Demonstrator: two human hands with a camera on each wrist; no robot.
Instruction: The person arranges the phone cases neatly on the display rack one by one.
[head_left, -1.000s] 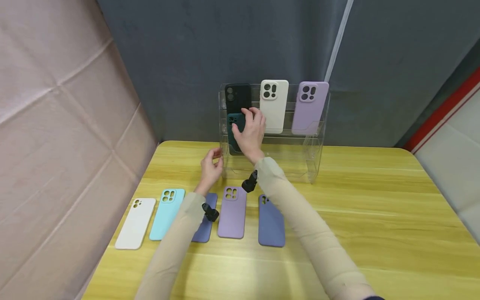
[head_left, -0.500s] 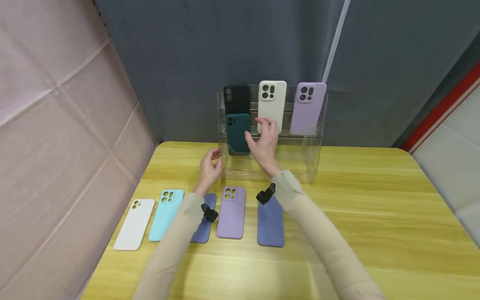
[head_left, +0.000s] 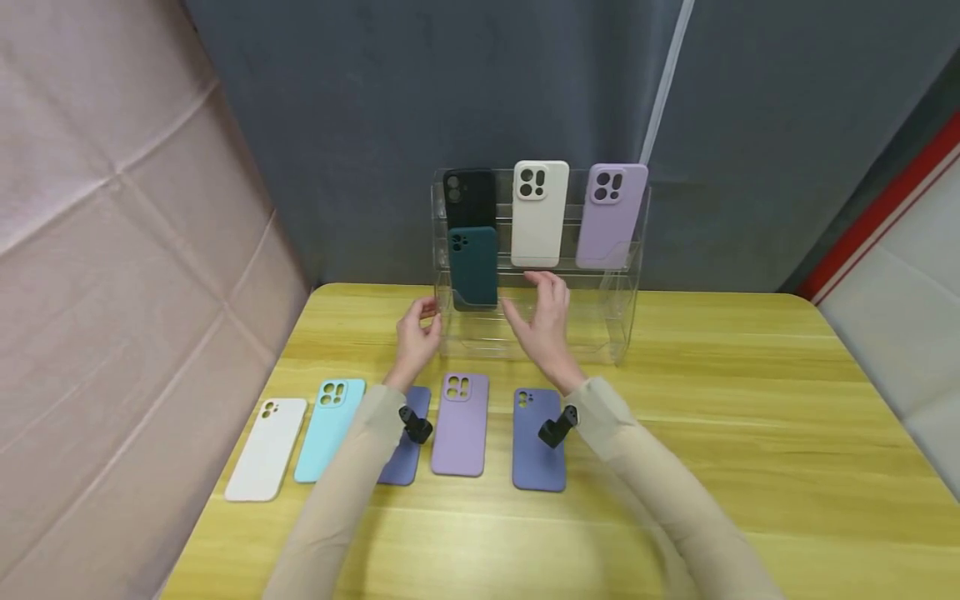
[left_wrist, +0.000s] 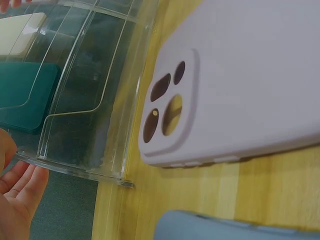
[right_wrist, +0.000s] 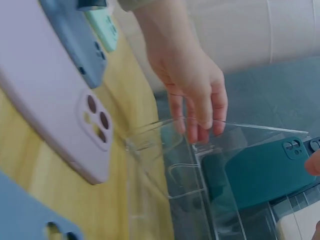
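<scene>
The clear acrylic tiered display rack (head_left: 626,321) stands upright at the back of the yellow wooden desk (head_left: 750,433), a dark teal phone case (head_left: 474,267) standing upright in its lower left tier.

Both arms reach forward in beige sleeves, each with a small black camera strapped at the wrist. The left hand (head_left: 417,333) is raised with its fingers (right_wrist: 197,117) loosely curled, holding nothing. The right hand (head_left: 543,321) hangs relaxed, its fingers (head_left: 557,287) slightly bent and apart, also empty.
</scene>
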